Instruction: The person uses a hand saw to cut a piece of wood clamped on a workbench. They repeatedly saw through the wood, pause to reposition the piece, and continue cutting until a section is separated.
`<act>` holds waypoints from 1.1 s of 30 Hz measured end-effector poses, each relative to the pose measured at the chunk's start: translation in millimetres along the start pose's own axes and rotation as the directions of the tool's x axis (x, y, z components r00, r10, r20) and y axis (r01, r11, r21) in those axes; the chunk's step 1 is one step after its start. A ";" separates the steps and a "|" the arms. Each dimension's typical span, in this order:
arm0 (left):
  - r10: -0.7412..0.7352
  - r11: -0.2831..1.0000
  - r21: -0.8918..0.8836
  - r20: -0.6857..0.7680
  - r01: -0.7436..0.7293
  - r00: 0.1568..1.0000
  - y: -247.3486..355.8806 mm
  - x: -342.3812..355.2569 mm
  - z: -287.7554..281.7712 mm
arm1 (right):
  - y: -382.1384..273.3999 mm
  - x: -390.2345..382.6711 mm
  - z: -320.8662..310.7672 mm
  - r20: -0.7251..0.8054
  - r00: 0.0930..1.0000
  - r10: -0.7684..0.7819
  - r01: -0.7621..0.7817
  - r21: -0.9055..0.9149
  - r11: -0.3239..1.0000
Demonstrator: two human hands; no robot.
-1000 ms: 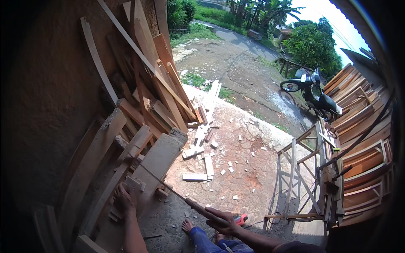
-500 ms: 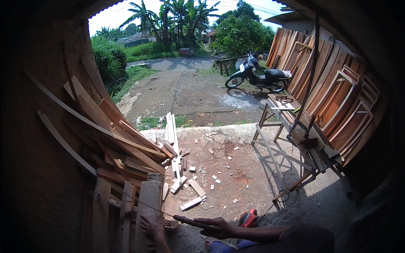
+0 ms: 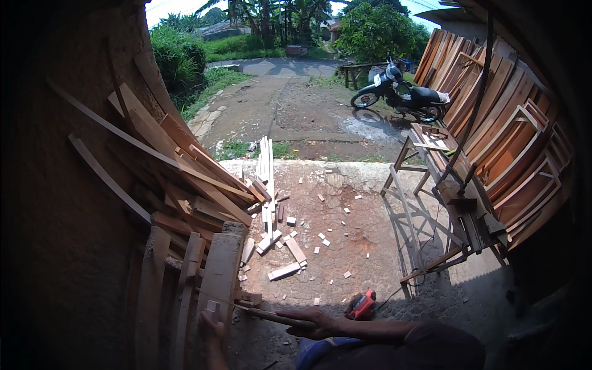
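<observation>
Left hand (image 3: 213, 331): fingers clamped on small wooden block (image 3: 213, 306), on bench (image 3: 221, 264) | Right hand (image 3: 316, 324): fingers clamped on thin-bladed tool (image 3: 251, 311) at wooden handle (image 3: 269, 316) | Tool: extended leftward toward block.

From here I see a small pale wood block (image 3: 213, 306) at the fingertips of the left hand (image 3: 213, 329). A long tool (image 3: 265, 315), brown-handled and thin-bladed, slants from the right hand (image 3: 316, 323) toward it; I can't tell whether they touch.

Block (image 3: 213, 306) on beam (image 3: 220, 264), workbench (image 3: 473, 223) right
</observation>
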State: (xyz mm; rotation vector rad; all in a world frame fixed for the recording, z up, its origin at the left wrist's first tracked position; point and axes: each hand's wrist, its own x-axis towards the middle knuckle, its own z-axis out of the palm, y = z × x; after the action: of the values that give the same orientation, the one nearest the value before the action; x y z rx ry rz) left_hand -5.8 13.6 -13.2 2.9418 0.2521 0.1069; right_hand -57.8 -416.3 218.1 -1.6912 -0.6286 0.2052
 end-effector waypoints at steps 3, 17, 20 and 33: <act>0.035 0.998 -0.051 -0.169 -0.045 0.985 7.8 -7.0 -0.9 | -9.6 6.8 4.6 0.036 0.999 0.006 -0.005 -0.008 1.000; -0.331 0.943 0.043 0.183 0.329 0.926 46.9 0.5 -43.1 | 1.7 -8.4 18.6 0.118 0.981 0.156 -0.128 -0.215 0.968; -0.337 0.941 0.002 0.044 0.338 0.940 45.1 -7.9 -22.7 | 4.2 -9.2 15.2 0.140 0.978 0.155 -0.122 -0.221 0.968; -0.366 0.926 0.130 0.088 0.354 0.926 53.9 -4.4 -28.0 | 20.3 -5.6 -6.3 0.206 0.962 0.181 -0.145 -0.178 0.973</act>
State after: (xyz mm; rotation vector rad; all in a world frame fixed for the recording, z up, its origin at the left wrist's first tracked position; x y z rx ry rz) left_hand -3.8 -34.4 24.3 2.9373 0.7996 -0.1271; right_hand -53.7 -426.5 199.0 -1.8950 -0.6844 0.4767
